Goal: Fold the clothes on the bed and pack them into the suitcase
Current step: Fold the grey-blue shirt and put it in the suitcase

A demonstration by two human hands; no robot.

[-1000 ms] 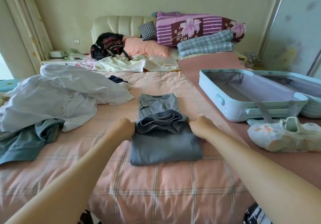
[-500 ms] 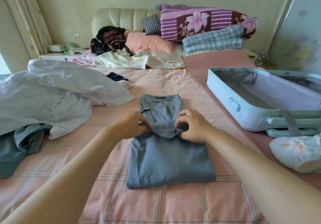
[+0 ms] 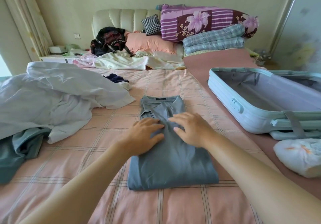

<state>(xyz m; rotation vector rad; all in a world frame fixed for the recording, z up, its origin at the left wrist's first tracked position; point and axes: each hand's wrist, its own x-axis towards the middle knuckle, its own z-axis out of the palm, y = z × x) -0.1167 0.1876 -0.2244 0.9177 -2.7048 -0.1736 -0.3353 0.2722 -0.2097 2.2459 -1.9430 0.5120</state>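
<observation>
Clothes not yet folded, well to the left of the left hand: teal garment (image 3: 15, 152) and white heap (image 3: 52, 98), loose on the bed (image 3: 69, 180); risk: the heap's edge lies near the shirt's collar end and could be dragged along when the shirt is lifted. Left hand (image 3: 145, 135): flat, fingers spread, pressing the fold edge of the grey shirt (image 3: 170, 157); the shirt lies under both hands, mid-bed, collar end uncovered beyond the fingertips. Right hand (image 3: 191, 129): likewise flat and spread on the same fold; risk: the soft knit may spring open once pressure lifts, or slide apart if raised from one side only. Suitcase (image 3: 243, 116): open, well to the right of the right hand; risk: the carry across could undo the fold. White bundle (image 3: 298, 157): right of the right forearm; risk: an elbow may knock it.
</observation>
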